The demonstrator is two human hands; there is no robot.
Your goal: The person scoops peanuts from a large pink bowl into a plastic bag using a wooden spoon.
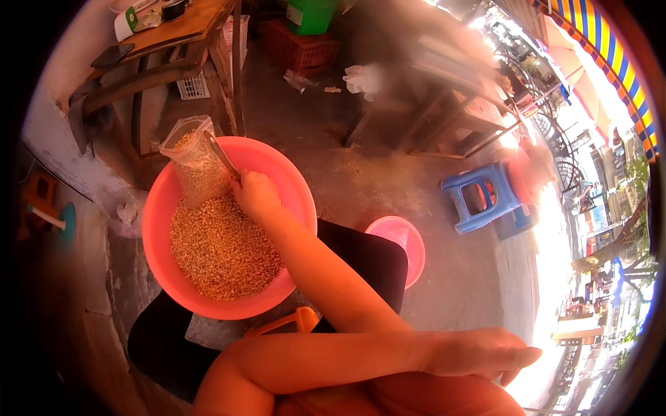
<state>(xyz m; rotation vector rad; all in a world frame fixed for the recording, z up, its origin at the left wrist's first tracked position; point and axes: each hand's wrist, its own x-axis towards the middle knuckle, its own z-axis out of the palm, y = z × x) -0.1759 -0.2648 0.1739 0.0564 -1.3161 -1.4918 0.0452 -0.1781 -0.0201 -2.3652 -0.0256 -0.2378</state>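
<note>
A pink basin (300, 186) sits over my lap, holding a heap of small tan-brown grains (225, 253). On the heap stands a clear plastic bag (198, 166) partly filled with the same grains, its top gaping. My right hand (257, 195) is closed around a thin, flat metal tool (223, 156) whose far end lies along the bag's right side. Whether it is a knife or a spoon handle I cannot tell. My left arm crosses over the right one. My left hand (475, 351) hangs out to the right with fingers apart, nothing visible in it.
A smaller pink basin (416, 243) stands on the floor beside my knee. Blue plastic stools (485, 197) are farther right. A wooden table (177, 35) rises at the far left; a red crate (298, 50) bears a green container (310, 17). An orange stool (305, 319) shows below the basin.
</note>
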